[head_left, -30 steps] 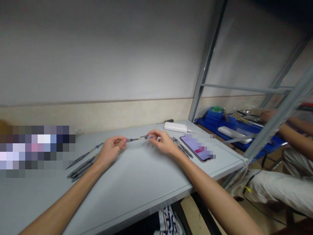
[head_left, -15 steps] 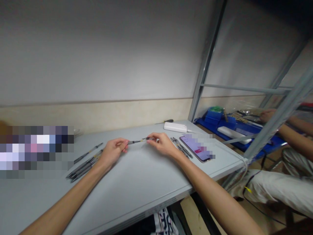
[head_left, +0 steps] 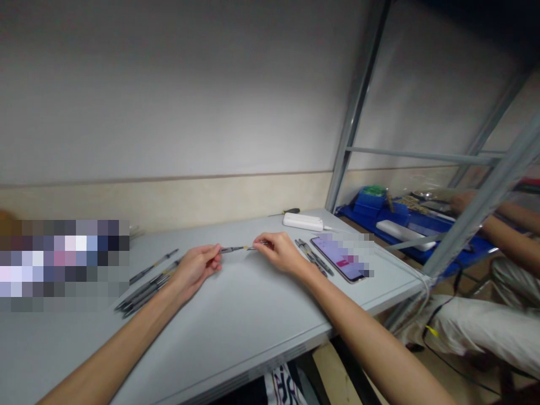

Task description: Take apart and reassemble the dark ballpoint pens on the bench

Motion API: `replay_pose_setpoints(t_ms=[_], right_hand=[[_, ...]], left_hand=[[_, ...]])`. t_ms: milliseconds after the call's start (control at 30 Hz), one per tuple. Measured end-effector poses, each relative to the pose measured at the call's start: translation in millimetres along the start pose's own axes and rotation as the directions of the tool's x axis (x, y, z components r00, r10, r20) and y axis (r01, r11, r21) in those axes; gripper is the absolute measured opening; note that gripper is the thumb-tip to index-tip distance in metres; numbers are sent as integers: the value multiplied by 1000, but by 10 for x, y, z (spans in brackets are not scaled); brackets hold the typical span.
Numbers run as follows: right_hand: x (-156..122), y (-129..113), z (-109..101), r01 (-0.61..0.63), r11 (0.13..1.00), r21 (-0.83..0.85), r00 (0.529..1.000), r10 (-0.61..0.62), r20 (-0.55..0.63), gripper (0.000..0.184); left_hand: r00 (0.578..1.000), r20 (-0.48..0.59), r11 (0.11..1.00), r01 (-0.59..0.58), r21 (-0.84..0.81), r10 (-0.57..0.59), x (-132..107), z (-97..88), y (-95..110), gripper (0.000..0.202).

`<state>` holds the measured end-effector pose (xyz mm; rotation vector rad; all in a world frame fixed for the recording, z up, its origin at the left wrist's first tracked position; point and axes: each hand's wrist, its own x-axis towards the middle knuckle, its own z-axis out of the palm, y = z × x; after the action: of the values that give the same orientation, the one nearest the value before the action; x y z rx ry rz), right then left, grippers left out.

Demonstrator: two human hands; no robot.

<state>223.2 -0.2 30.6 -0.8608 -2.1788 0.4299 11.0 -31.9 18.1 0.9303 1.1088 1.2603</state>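
A slim grey pen [head_left: 233, 249] with a yellowish band stretches between my two hands, just above the desktop. My left hand [head_left: 197, 269] is closed, pinching the pen's left end between thumb and fingers. At the other end, my right hand [head_left: 276, 251] is closed with its fingertips pinching the right part. That part is mostly covered by the fingers, so I cannot tell whether it is joined to the rest. Several grey pens [head_left: 141, 295] lie in a bunch beside my left forearm. A smaller group of pens [head_left: 314, 260] lies to the right of my right hand.
Right of the smaller pen group is a phone [head_left: 337, 259] with its screen lit. A white power strip [head_left: 302, 221] and a screwdriver [head_left: 291, 211] lie near the wall. A metal post [head_left: 352, 112] rises behind the desk [head_left: 236, 332]. Another person's arm [head_left: 510, 225] is over a blue table.
The fingers of both hands have shifted slightly on the pen, and more of its middle shows between them. The view has tilted a little.
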Motion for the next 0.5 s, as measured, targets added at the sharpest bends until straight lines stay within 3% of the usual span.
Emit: replay_pose_setpoints(t_ms=[167, 300, 400, 500], right_hand=[[-11, 17, 27, 78, 997, -15, 997, -79, -10, 26], [-14, 16, 48, 88, 996, 6, 995, -88, -54, 23], [-15, -18, 35, 19, 1000, 7, 999, -19, -33, 24], [-13, -44, 5, -64, 997, 49, 998, 64, -5, 29]], left_hand=[[994, -75, 994, 78, -79, -84, -20, 35, 48, 14], [994, -78, 995, 70, -77, -76, -30, 42, 53, 14], [999, -51, 1000, 20, 19, -19, -52, 44, 30, 9], [989, -8, 971, -144, 190, 148, -76, 43, 14, 16]])
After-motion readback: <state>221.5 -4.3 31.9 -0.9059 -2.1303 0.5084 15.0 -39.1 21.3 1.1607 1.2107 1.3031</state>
